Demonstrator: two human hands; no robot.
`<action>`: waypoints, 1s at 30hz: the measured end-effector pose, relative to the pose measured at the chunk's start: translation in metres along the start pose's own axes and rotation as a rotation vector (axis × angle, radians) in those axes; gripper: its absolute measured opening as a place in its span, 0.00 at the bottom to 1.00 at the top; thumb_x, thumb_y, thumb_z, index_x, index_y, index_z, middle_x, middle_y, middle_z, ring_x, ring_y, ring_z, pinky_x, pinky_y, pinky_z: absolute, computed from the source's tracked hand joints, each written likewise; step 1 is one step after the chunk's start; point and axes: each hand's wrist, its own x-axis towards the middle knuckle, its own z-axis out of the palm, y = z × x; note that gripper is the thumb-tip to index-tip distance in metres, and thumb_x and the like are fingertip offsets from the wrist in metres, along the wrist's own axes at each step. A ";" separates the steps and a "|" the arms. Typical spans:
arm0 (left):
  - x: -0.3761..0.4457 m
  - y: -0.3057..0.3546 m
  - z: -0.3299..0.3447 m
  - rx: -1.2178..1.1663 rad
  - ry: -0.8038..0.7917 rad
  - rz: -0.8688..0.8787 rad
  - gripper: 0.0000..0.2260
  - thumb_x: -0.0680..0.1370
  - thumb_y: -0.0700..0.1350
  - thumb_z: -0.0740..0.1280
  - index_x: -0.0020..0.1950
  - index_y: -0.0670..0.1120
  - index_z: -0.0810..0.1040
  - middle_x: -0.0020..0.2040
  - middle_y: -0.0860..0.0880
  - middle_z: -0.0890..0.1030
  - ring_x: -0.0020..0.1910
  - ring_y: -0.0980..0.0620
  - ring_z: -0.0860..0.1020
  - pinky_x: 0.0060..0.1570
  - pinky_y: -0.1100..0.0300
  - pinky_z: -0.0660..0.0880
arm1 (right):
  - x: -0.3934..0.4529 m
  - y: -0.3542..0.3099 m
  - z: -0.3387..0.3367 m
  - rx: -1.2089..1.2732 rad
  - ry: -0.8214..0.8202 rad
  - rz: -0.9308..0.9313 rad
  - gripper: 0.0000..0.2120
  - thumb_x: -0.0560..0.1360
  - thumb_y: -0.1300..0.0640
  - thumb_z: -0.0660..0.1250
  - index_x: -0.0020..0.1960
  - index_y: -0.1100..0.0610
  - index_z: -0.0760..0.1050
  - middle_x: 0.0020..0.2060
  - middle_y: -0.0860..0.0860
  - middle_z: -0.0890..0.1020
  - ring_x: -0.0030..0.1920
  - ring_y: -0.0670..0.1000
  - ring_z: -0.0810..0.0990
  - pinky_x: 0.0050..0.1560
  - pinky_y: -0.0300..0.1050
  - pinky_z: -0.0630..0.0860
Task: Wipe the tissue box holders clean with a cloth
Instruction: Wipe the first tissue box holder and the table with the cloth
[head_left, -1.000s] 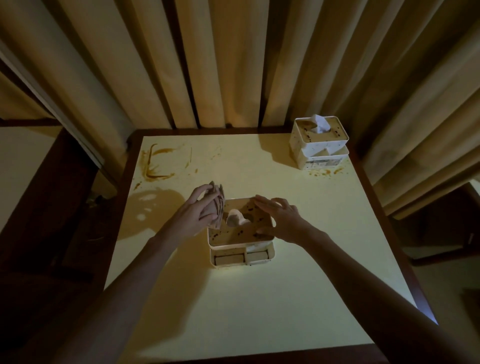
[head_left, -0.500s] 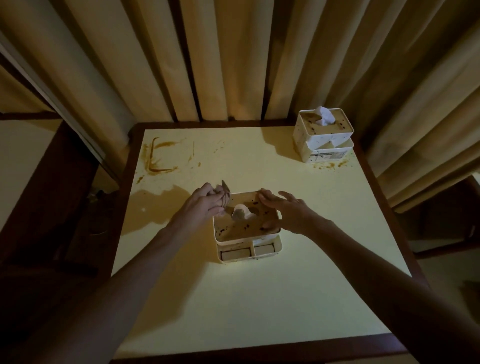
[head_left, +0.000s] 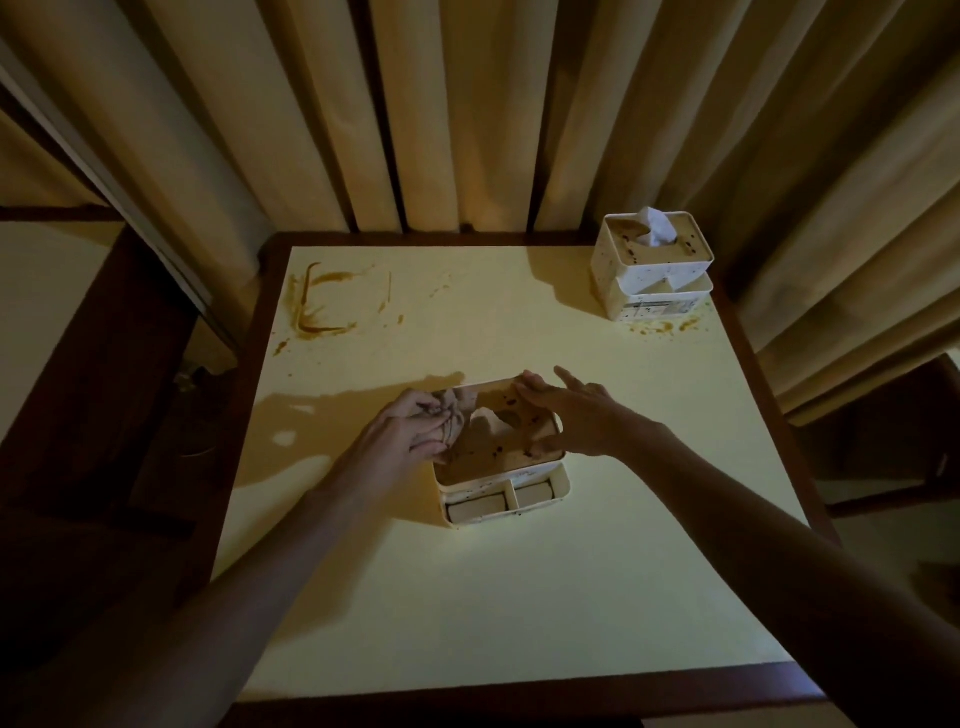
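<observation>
A white tissue box holder (head_left: 498, 467) with brown spots on its lid stands at the middle of the table, a tissue (head_left: 485, 415) poking from its slot. My left hand (head_left: 410, 431) grips a crumpled, stained cloth (head_left: 451, 421) against the lid's left side. My right hand (head_left: 576, 415) rests on the holder's right side, fingers over the far rim and thumb on the near part of the lid. A second spotted holder (head_left: 652, 265) with a tissue stands at the far right corner.
The pale yellow table (head_left: 493, 597) has a dark wooden edge. Brown smears (head_left: 332, 304) mark its far left corner, and small splashes (head_left: 660, 327) lie in front of the far holder. Curtains (head_left: 467, 104) hang close behind. A dark chair (head_left: 883, 441) stands to the right.
My left hand has brought the cloth down from the holder's left edge onto the lid. My right hand stays on the holder's right side.
</observation>
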 end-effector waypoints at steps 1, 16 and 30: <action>-0.001 0.001 0.002 -0.012 0.009 -0.018 0.21 0.74 0.41 0.71 0.66 0.41 0.75 0.65 0.49 0.71 0.63 0.54 0.70 0.61 0.66 0.65 | 0.000 0.000 0.002 0.046 0.054 -0.011 0.39 0.74 0.46 0.68 0.78 0.51 0.50 0.78 0.48 0.50 0.77 0.56 0.46 0.72 0.57 0.52; -0.007 0.006 0.004 -0.118 0.045 -0.139 0.18 0.75 0.42 0.70 0.65 0.41 0.76 0.60 0.53 0.71 0.58 0.57 0.72 0.57 0.65 0.66 | 0.013 -0.039 0.016 0.160 0.315 -0.177 0.09 0.77 0.55 0.64 0.51 0.54 0.83 0.54 0.55 0.80 0.53 0.55 0.78 0.49 0.44 0.75; -0.008 0.012 0.008 -0.111 0.066 -0.172 0.21 0.75 0.42 0.70 0.68 0.44 0.73 0.66 0.50 0.72 0.65 0.55 0.71 0.61 0.69 0.62 | -0.003 -0.006 0.002 0.275 0.442 -0.109 0.13 0.77 0.61 0.62 0.60 0.55 0.79 0.49 0.53 0.81 0.46 0.54 0.78 0.46 0.43 0.73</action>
